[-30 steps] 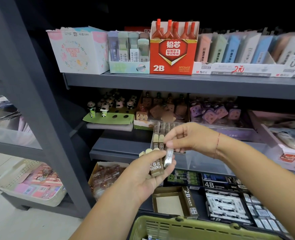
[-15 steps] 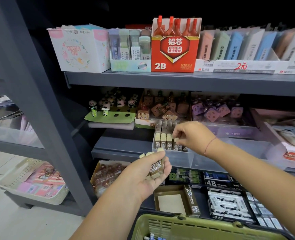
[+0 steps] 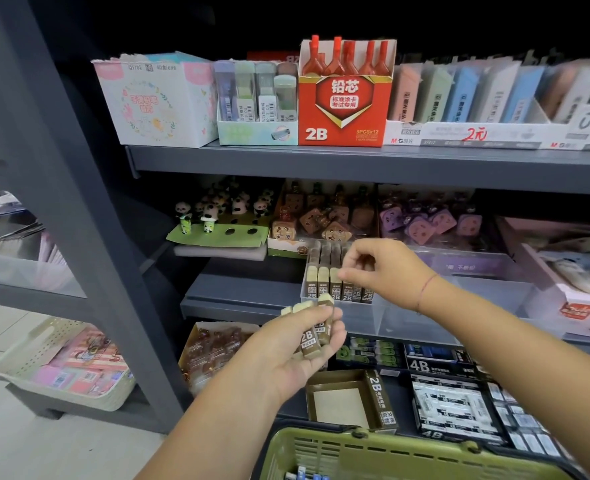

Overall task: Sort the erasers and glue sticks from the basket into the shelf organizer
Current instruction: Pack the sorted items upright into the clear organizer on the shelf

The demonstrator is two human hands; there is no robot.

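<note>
Over the clear organizer (image 3: 425,317), our right hand (image 3: 387,268) is hovering at the eraser row (image 3: 321,282) after carrying one across; we cannot tell if it is pinching. Below the organizer, our left hand (image 3: 297,355) is gripping the 2B erasers (image 3: 312,337) still awaiting placement.
</note>
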